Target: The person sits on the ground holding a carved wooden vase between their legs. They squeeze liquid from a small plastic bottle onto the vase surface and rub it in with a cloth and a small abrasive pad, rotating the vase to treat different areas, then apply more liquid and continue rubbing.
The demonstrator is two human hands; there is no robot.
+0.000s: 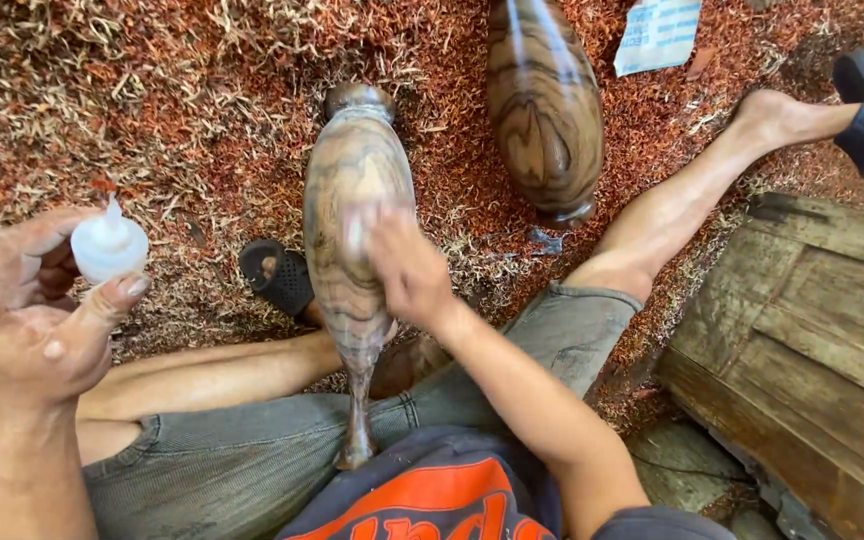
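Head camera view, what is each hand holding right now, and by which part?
The left hand grips a small white squeeze bottle by its body, nozzle up. The right hand, blurred, presses on the wooden vase's side, not gripping it.

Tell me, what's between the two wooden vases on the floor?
In the head view, only red-brown wood shavings lie between the nearer wooden vase and the farther one.
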